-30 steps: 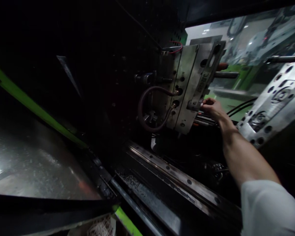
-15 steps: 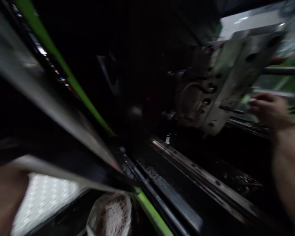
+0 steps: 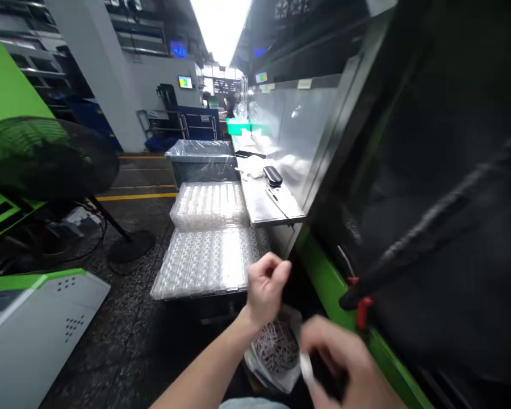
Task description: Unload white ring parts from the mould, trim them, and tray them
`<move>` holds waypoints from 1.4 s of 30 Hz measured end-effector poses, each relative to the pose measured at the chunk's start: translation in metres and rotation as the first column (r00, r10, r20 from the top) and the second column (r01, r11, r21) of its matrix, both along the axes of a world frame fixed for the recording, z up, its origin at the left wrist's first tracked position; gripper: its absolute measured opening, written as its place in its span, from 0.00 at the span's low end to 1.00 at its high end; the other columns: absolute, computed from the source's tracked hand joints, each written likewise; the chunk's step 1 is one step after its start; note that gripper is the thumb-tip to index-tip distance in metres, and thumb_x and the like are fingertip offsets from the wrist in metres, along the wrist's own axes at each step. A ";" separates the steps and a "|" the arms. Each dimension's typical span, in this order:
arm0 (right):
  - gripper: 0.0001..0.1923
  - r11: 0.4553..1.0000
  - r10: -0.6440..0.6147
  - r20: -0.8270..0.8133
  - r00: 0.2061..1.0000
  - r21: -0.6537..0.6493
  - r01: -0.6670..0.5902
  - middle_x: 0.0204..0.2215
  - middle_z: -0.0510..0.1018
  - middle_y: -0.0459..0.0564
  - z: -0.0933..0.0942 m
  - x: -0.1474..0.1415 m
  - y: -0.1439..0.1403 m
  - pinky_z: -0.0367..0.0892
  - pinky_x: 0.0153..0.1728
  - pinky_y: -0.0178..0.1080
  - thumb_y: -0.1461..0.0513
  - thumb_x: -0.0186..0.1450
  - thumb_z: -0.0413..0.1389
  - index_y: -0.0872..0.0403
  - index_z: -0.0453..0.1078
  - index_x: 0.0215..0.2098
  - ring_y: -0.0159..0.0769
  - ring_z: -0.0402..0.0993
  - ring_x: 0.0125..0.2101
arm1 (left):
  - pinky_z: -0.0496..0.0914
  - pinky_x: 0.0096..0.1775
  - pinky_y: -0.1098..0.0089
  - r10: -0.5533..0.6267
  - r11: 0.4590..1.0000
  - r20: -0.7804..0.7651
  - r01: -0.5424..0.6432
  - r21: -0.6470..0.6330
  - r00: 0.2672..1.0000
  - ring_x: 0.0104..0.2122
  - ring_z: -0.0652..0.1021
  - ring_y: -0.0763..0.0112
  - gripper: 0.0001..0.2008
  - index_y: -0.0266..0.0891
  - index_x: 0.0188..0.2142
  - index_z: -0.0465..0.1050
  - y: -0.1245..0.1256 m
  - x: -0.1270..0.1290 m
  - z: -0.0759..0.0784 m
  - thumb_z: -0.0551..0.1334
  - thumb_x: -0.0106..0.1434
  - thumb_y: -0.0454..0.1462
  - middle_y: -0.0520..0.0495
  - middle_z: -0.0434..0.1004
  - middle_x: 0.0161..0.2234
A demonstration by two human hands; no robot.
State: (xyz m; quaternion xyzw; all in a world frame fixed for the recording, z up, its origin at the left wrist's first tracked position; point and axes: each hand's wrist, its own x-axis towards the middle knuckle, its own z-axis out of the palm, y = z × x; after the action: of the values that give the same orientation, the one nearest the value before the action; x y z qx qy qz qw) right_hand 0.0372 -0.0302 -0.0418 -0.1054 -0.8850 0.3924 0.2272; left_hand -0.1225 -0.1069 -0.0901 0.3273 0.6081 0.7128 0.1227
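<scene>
The person stands in the aisle beside a green-trimmed machine (image 3: pixel 323 272), both bare hands out in front. The left hand (image 3: pixel 266 287) is raised with its fingers curled in toward the palm, thumb against the forefinger; whether anything small is pinched there, I cannot tell. The right hand (image 3: pixel 344 363) is lower and nearer, blurred, with a thin pale strip (image 3: pixel 306 369) showing at its fingers; its hold on the strip is too smeared to judge.

Between and just below the two hands sits a clear plastic bag (image 3: pixel 275 349) filled with thin pale sticks or pins. The bag lies under the left wrist and just left of the right hand's fingers, close to both, though contact with either is not clear.

Beyond the left hand, two clear blister trays (image 3: pixel 204 258) with rows of small pockets lie one behind the other, and behind them stands a bin lined with plastic film (image 3: pixel 202 159). A metal shelf (image 3: pixel 266 207) juts from the machine's side, carrying a dark oblong case (image 3: pixel 272 175). To the left stands a black floor fan (image 3: pixel 46 159), and a white cabinet (image 3: pixel 38 324) occupies the near left corner. A red-tipped black lever (image 3: pixel 361 301) sticks out at the machine's dark opening.
</scene>
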 end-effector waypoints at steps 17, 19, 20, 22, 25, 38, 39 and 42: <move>0.11 0.840 -0.333 0.453 0.827 0.541 0.042 0.43 0.78 0.56 0.074 -0.248 0.095 0.67 0.36 0.41 0.58 0.68 0.55 0.55 0.68 0.47 0.41 0.73 0.38 | 0.54 0.26 0.73 0.326 0.827 0.365 -0.076 -0.557 0.872 0.26 0.54 0.75 0.38 0.38 0.23 0.59 -0.247 -0.097 -0.191 0.65 0.52 0.70 0.54 0.49 0.24; 0.08 0.823 -0.365 0.470 0.803 0.566 0.043 0.42 0.77 0.56 0.066 -0.236 0.083 0.67 0.36 0.41 0.65 0.66 0.52 0.54 0.65 0.45 0.41 0.72 0.37 | 0.51 0.25 0.73 0.254 0.845 0.423 0.012 -0.534 0.870 0.25 0.53 0.76 0.39 0.39 0.23 0.59 -0.234 -0.098 -0.181 0.65 0.49 0.71 0.55 0.48 0.23; 0.09 0.811 -0.379 0.478 0.792 0.585 0.035 0.41 0.76 0.56 0.062 -0.232 0.078 0.66 0.36 0.41 0.67 0.64 0.53 0.54 0.65 0.44 0.41 0.72 0.37 | 0.51 0.25 0.73 0.212 0.854 0.442 0.056 -0.518 0.872 0.25 0.53 0.76 0.38 0.39 0.23 0.59 -0.227 -0.098 -0.177 0.65 0.50 0.71 0.55 0.48 0.23; 0.11 0.787 -0.400 0.472 0.786 0.617 0.030 0.41 0.76 0.56 0.056 -0.230 0.073 0.66 0.36 0.41 0.69 0.61 0.55 0.53 0.64 0.42 0.42 0.72 0.37 | 0.50 0.25 0.73 0.138 0.864 0.457 0.118 -0.489 0.879 0.25 0.52 0.76 0.37 0.38 0.23 0.60 -0.215 -0.096 -0.172 0.65 0.53 0.69 0.55 0.49 0.23; 0.14 0.777 -0.399 0.433 0.808 0.628 0.046 0.42 0.77 0.56 0.057 -0.230 0.074 0.67 0.36 0.40 0.71 0.60 0.56 0.54 0.66 0.43 0.42 0.73 0.38 | 0.49 0.25 0.73 0.101 0.878 0.456 0.136 -0.459 0.884 0.24 0.51 0.77 0.36 0.38 0.23 0.60 -0.204 -0.090 -0.173 0.65 0.55 0.68 0.56 0.48 0.22; 0.08 0.818 -0.330 0.294 0.897 0.564 0.116 0.42 0.82 0.56 0.050 -0.221 0.084 0.69 0.46 0.43 0.60 0.69 0.62 0.56 0.77 0.44 0.44 0.77 0.44 | 0.40 0.23 0.73 0.108 0.856 0.547 0.202 -0.476 0.830 0.22 0.47 0.79 0.32 0.40 0.26 0.58 -0.214 -0.075 -0.187 0.65 0.57 0.65 0.58 0.45 0.22; 0.08 0.823 -0.333 0.278 0.901 0.552 0.134 0.41 0.82 0.55 0.050 -0.221 0.084 0.70 0.46 0.43 0.60 0.68 0.62 0.55 0.77 0.43 0.45 0.77 0.44 | 0.40 0.23 0.73 0.108 0.856 0.544 0.201 -0.477 0.832 0.22 0.47 0.79 0.32 0.40 0.26 0.58 -0.213 -0.076 -0.189 0.65 0.58 0.65 0.58 0.45 0.22; 0.08 0.822 -0.325 0.149 0.934 0.533 0.201 0.44 0.82 0.55 0.053 -0.204 0.065 0.70 0.50 0.46 0.61 0.68 0.61 0.54 0.76 0.45 0.48 0.76 0.48 | 0.41 0.23 0.73 0.070 0.846 0.529 0.231 -0.480 0.846 0.22 0.47 0.79 0.34 0.40 0.26 0.58 -0.208 -0.077 -0.194 0.64 0.56 0.67 0.58 0.45 0.22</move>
State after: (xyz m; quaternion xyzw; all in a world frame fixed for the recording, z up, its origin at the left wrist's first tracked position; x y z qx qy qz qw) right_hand -0.1666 0.0349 0.0112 -0.2088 -0.9539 0.0938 0.1938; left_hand -0.1991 -0.3147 -0.2837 0.0990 0.7071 0.5743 0.4005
